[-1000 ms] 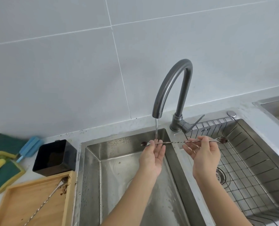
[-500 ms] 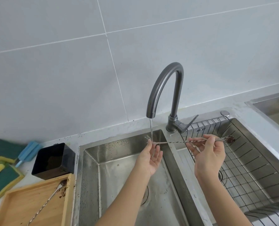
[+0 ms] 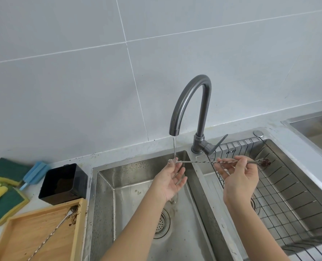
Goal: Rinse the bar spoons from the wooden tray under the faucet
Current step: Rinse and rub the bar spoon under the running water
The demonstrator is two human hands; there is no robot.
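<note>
Black bin (image 3: 63, 182), sponges (image 3: 4, 187) beside tray (image 3: 34, 234), wire rack (image 3: 288, 194) right

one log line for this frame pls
step: rinsing | right hand: holds bar spoon | left hand: open under faucet stream | bowl end dirty | second spoon in wooden tray

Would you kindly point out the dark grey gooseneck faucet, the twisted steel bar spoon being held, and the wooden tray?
Dark grey gooseneck faucet (image 3: 201, 81): head view, top of arch.
Twisted steel bar spoon (image 3: 199, 162): head view, mid-shaft.
Wooden tray (image 3: 79, 223): head view, right rim.
</note>
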